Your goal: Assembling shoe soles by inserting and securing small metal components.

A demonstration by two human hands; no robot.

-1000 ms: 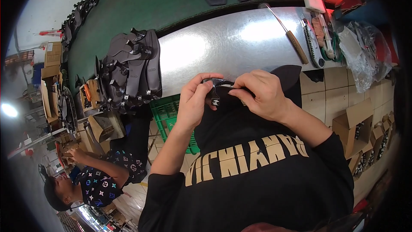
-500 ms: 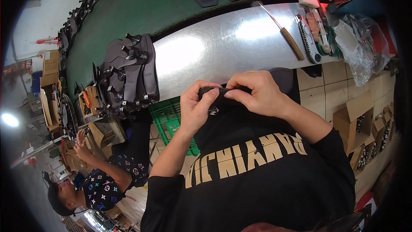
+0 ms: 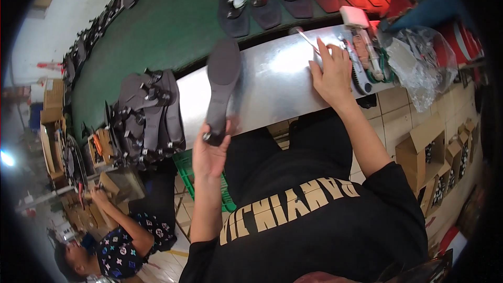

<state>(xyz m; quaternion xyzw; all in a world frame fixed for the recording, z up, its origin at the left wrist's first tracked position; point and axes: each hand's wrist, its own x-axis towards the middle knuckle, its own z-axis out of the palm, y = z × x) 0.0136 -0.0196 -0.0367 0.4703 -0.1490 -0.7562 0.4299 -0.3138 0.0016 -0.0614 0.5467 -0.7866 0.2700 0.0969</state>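
Note:
My left hand (image 3: 210, 154) is closed around the narrow end of a dark sandal (image 3: 224, 68). The sandal points away from me over the metal bench strip (image 3: 262, 99), with its broad end farthest off and a shiny black piece near my fingers. My right hand (image 3: 335, 76) is over the right part of the strip with its fingers apart. Under its fingertips lies a hand tool with a thin metal shaft (image 3: 309, 40); its wooden handle is hidden by the hand. Beside that hand lies a utility knife (image 3: 360, 76).
A pile of dark sandals (image 3: 149, 110) stands at the left. Several sandals (image 3: 233, 13) line the green belt (image 3: 173, 26). A white block (image 3: 354, 17) and clear plastic bags (image 3: 419, 68) are at the right. A green crate (image 3: 191, 178) is below; a co-worker (image 3: 123, 236) is at lower left.
My hands have parted from in front of my body. The left has brought the sandal up over the bench; the right has reached out to the wooden-handled tool.

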